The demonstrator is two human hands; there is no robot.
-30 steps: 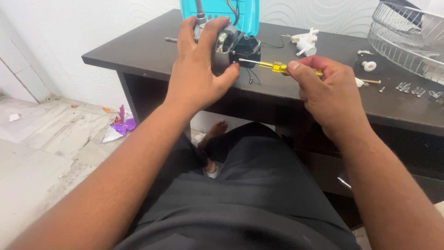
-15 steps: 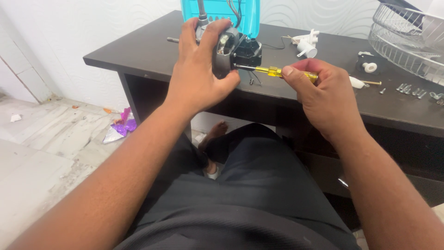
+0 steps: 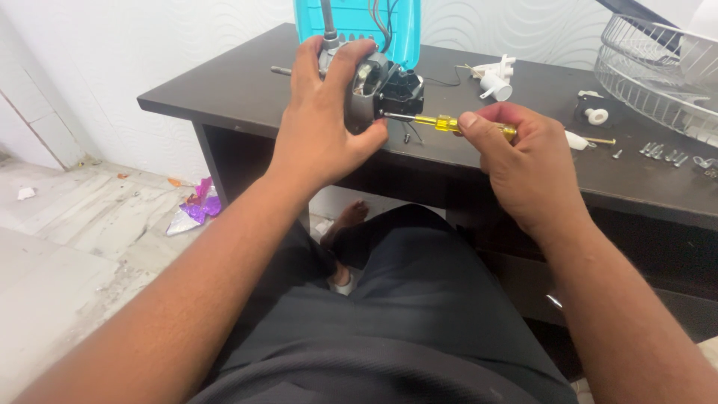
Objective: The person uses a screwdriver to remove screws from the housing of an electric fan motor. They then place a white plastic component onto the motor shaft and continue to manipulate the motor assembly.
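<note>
Yellow-handled screwdriver lay level in my right hand, fingers gripping it — tip leftward into the motor my left hand clasped.

Screwdriver handle largely inside the right hand; turquoise housing and wire guard cropped at the edges.

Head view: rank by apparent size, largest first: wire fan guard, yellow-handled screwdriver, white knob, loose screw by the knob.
1. Wire fan guard, cut off by the frame edge
2. Yellow-handled screwdriver, partly hidden in the right hand
3. White knob
4. Loose screw
</note>
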